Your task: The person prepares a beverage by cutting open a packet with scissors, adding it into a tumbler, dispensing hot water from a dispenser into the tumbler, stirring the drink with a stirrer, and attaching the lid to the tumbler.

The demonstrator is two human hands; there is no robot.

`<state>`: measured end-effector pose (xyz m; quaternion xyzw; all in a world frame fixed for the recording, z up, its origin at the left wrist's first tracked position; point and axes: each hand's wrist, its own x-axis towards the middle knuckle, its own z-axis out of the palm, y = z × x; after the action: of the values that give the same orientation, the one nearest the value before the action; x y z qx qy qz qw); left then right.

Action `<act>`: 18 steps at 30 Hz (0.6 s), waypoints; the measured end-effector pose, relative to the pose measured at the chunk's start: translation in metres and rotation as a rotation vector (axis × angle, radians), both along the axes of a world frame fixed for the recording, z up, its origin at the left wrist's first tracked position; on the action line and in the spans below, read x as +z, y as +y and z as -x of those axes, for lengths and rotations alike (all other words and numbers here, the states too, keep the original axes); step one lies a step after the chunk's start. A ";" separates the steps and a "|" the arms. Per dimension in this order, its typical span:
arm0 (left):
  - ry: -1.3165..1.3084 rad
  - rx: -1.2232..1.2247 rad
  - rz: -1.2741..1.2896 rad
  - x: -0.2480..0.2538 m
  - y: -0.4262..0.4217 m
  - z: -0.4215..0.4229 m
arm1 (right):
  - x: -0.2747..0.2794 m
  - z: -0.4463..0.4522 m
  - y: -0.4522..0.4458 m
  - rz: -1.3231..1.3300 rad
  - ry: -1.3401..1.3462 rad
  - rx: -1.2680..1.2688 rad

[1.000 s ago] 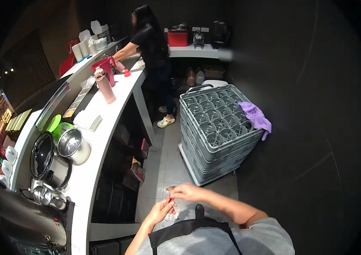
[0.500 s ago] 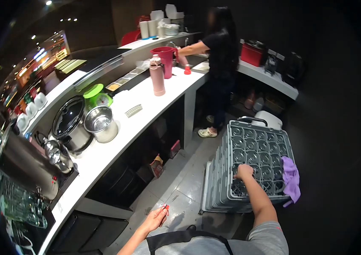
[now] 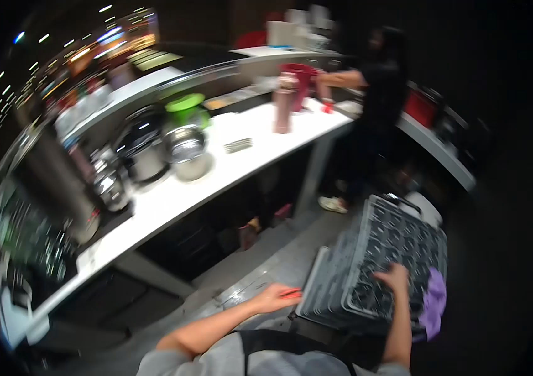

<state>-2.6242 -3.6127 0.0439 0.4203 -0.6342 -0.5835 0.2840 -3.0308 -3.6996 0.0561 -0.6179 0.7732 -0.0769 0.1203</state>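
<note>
My left hand [image 3: 274,297] is closed on a small red object [image 3: 290,293], too blurred to name, and is held just left of a stack of grey glass racks [image 3: 332,285]. My right hand [image 3: 395,277] hovers over the top rack [image 3: 398,235], its fingers apart and nothing visible in them. Drinking glasses [image 3: 395,216] fill the compartments of that top rack. A purple cloth [image 3: 433,305] hangs over the rack's right edge, beside my right hand.
A white counter [image 3: 172,203] curves along the left, bearing a steel pot [image 3: 190,163], a slow cooker [image 3: 144,147], a green scale [image 3: 188,111], forks [image 3: 238,145], a pink flask [image 3: 284,106] and a red pitcher [image 3: 302,81]. A person [image 3: 382,94] stands at its far end.
The view has swung left and blurred. My left hand has come across to the racks with the red object. My right hand has lifted away from the glasses, its fingers spreading.
</note>
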 end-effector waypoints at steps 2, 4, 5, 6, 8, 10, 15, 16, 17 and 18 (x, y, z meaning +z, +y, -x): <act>0.136 0.071 0.033 0.007 -0.010 0.023 | -0.011 0.029 0.017 0.313 -0.305 0.045; 0.046 -0.008 0.360 -0.003 -0.032 0.039 | 0.018 0.017 0.036 0.129 -0.741 -0.113; 0.083 0.057 0.477 0.004 -0.033 0.046 | -0.002 0.014 0.042 0.231 -1.016 -0.149; 0.112 0.103 0.597 0.010 -0.030 0.048 | 0.012 -0.021 0.054 0.222 -1.147 -0.156; 0.168 0.193 0.618 0.025 -0.022 0.042 | -0.015 -0.051 0.046 0.129 -1.377 -0.068; 0.215 0.276 0.638 0.039 -0.013 0.031 | -0.011 -0.126 0.054 0.114 -1.529 0.025; 0.066 0.517 0.557 0.056 0.021 -0.068 | -0.013 -0.290 0.053 -0.227 -1.777 0.255; 0.047 0.574 0.635 0.061 0.031 -0.094 | -0.004 -0.324 0.059 -0.292 -1.797 0.294; 0.028 0.628 0.712 0.066 0.041 -0.122 | 0.005 -0.357 0.063 -0.355 -1.815 0.332; -0.054 0.661 0.713 0.071 0.055 -0.150 | 0.011 -0.381 0.064 -0.458 -1.781 0.462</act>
<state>-2.4739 -3.5577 0.1145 0.4908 -0.6343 -0.1972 0.5639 -2.6495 -3.6361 0.0666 -0.4311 0.2521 -0.3409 0.7965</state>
